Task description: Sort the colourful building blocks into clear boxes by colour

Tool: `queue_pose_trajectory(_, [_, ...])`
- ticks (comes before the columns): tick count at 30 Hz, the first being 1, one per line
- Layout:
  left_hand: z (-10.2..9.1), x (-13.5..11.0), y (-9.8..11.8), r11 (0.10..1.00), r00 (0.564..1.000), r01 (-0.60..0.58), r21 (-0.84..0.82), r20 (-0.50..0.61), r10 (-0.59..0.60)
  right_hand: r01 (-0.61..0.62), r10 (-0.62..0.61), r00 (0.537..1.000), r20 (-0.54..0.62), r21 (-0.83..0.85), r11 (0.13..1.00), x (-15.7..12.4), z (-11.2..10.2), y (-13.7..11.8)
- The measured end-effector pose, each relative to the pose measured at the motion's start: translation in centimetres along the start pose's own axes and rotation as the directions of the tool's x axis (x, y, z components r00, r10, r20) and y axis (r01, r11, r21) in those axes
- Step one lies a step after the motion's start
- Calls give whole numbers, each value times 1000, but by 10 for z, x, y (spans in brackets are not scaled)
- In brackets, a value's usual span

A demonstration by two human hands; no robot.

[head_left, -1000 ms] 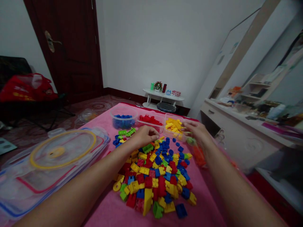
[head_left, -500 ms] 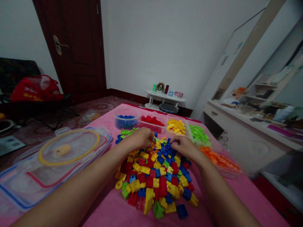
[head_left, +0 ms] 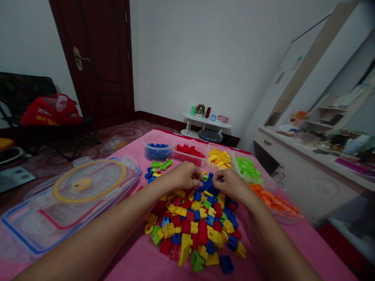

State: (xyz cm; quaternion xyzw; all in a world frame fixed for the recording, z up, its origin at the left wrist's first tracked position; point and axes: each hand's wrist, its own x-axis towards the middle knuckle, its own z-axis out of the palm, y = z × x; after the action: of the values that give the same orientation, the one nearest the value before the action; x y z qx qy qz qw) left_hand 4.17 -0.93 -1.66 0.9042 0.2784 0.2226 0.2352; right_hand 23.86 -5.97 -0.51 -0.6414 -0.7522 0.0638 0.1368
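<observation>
A heap of mixed coloured plastic bricks (head_left: 196, 222) lies on the pink cloth (head_left: 146, 261) in front of me. My left hand (head_left: 183, 177) and my right hand (head_left: 227, 182) hover over the far edge of the heap, fingertips curled and pinched close together. Small bricks seem to be between the fingers, but I cannot make out which. Behind the hands stand clear tubs of sorted bricks: blue (head_left: 158, 146), red (head_left: 189, 150), yellow (head_left: 219, 158), green (head_left: 247, 168) and orange (head_left: 275, 201).
A stack of clear lids (head_left: 73, 191) with yellow, red and blue rims lies at the left. A few loose blue and green bricks (head_left: 156, 169) sit near the blue tub. A white dresser (head_left: 307, 164) stands right, a small white stand (head_left: 205, 121) behind, a dark door (head_left: 96, 58) at the back left.
My right hand came back from the tubs at the right to the top of the heap. Both hands have closed in toward each other. The view has shifted slightly.
</observation>
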Motion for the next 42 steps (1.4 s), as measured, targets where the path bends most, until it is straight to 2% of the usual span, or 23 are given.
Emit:
queue_pose_trajectory(2, [2,-3,4,998,994,-61,-18,92,62,-45,44,999,-18,-36,998,2,1,6])
queue_pose_trajectory(4, [3,-5,8,994,982,-110,4,153,108,-54,55,998,16,-58,997,2,5,12])
queue_pose_trajectory(8, [3,-8,13,991,973,-124,57,201,111,40,-37,994,107,-24,999,1,10,18])
queue_pose_trajectory(14, [3,-6,10,1000,993,11,-14,120,-9,118,-112,969,220,-15,993,-5,0,12])
queue_pose_trajectory(16, [3,-4,9,993,995,63,-100,83,-55,139,-128,968,217,-37,990,-6,1,7])
queue_pose_trajectory(18, [3,-1,9,951,990,131,-278,84,-112,148,-136,972,189,-53,987,-7,5,3])
queue_pose_trajectory(20, [2,1,10,816,974,227,-531,125,-190,149,-138,975,176,-49,988,-6,9,1])
queue_pose_trajectory(23, [-1,4,13,429,927,316,-846,179,-329,114,-109,983,147,-28,993,-3,6,5])
queue_pose_trajectory(26, [-4,5,14,58,879,330,-942,285,-383,62,-61,998,-13,32,998,0,-6,7])
queue_pose_trajectory(28, [-2,6,14,-89,863,357,-930,365,-348,46,-23,983,-180,123,991,0,-14,1])
queue_pose_trajectory(31, [4,6,16,-204,851,402,-893,446,-277,135,-13,939,-343,334,933,-2,-17,-18])
queue_pose_trajectory(35, [10,8,17,-335,844,399,-854,484,-230,252,-13,920,-393,565,786,-3,-8,-40])
queue_pose_trajectory(38, [7,9,12,-404,862,322,-856,442,-250,224,79,894,-440,594,773,0,1,-37])
queue_pose_trajectory(40, [2,9,7,-397,879,235,-887,369,-303,156,52,934,-352,537,829,2,9,-31])
queue_pose_trajectory(42, [-3,8,4,-366,878,166,-916,307,-368,113,-34,982,-186,433,894,3,18,-25])
